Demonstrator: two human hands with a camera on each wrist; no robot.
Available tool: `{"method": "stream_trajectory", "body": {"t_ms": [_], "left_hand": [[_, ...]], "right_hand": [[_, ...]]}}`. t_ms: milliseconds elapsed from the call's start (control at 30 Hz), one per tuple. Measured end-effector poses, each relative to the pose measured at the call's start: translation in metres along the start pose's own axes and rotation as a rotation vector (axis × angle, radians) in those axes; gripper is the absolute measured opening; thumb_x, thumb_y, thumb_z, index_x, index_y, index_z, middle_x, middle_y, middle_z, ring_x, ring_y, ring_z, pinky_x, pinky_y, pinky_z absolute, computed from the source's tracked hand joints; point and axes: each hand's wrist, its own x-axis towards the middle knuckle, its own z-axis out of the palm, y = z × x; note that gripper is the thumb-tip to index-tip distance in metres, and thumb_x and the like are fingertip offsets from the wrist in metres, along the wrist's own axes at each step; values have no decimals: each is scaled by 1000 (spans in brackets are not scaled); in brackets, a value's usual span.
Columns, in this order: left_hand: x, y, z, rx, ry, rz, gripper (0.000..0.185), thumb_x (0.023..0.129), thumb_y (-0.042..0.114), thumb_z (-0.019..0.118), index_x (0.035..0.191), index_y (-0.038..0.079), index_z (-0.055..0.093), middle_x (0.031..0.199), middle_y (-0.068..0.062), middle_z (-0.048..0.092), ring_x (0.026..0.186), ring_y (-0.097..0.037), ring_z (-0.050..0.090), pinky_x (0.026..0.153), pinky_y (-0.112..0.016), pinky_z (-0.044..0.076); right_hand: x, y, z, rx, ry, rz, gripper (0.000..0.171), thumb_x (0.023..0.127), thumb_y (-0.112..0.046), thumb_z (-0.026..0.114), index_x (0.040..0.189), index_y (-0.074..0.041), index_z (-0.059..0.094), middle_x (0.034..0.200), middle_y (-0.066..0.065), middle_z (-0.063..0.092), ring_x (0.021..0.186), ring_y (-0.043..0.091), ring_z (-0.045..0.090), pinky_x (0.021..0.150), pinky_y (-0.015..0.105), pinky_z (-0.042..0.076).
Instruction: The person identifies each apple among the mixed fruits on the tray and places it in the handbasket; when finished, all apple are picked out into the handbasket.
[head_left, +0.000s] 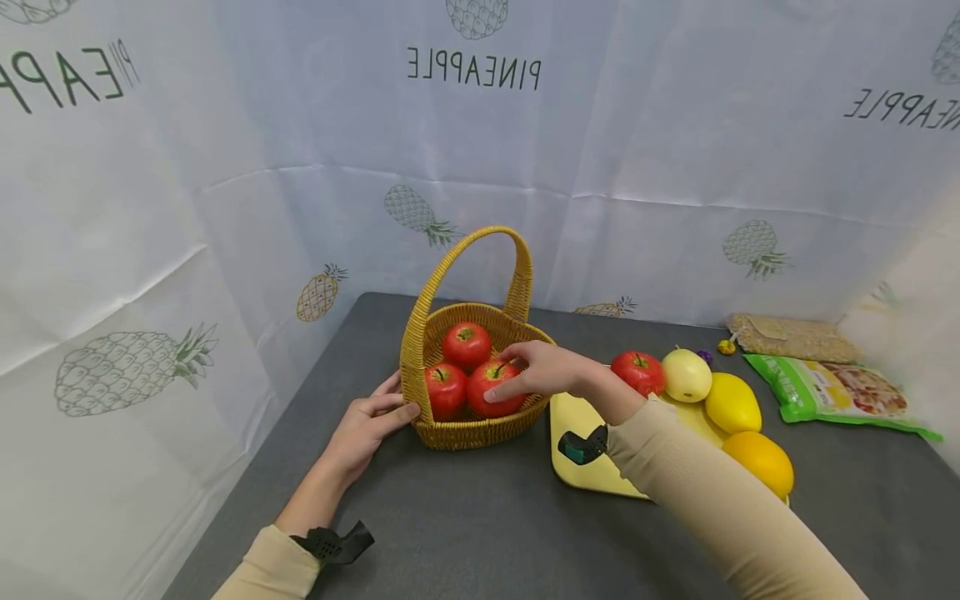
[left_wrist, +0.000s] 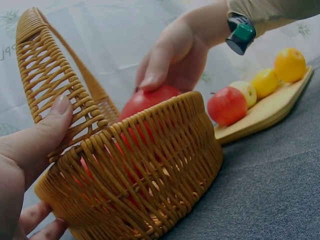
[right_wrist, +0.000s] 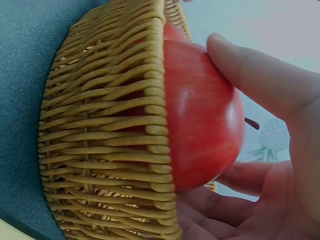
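Now the left hand [head_left: 363, 433] is clasping the ribbed wicker basket [head_left: 480, 434] at eight o'clock, the right hand [head_left: 546, 367] gripping a glossy, round apple [right_wrist: 202, 115] at five.

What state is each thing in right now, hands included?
Basket: upright, three red apples inside
Basket handle: raised
Left hand: holding the basket near the handle's base
Right hand: gripping the rightmost apple in the basket
Yellow tray: flat, holding fruit, partly hidden by right arm
Green packet: lying flat, seal unclear
Beige packet: lying flat, seal unclear
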Motion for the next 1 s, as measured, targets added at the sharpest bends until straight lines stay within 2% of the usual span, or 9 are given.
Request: {"method": "stream_trajectory", "body": {"t_ms": [200,367,700,1000], "left_hand": [[0,-1,0,0,1,4,34,98,17,73,123,-6,72,166,-9,29,154,-32,20,112,-48,35],[0,0,1,-5,3,4,34,98,17,73,122,-6,72,166,-9,30,154,-32,20,113,-49,34],[-1,2,2,0,7,2,34,97,18,74,122,-5,73,165,-7,31,153,-31,22,112,-49,35],[-1,1,1,0,9,1,34,97,18,74,122,-6,73,165,-7,31,153,-31,22,112,-47,36]], "right_hand": [[7,1,4,-54,-8,-9,66,84,-44,82,134,-8,60,121,3,62,112,22,56,93,40,50],[10,-2,7,-84,-9,-3,70,83,-46,84,138,-11,60,126,1,61,116,22,54,96,42,48],[17,-5,12,-131,-60,-11,65,86,-44,82,135,-9,60,124,1,60,115,21,55,97,40,48],[20,-3,14,-84,-67,-23,62,84,-39,85,131,-7,60,123,2,60,113,21,55,94,39,49]]}}
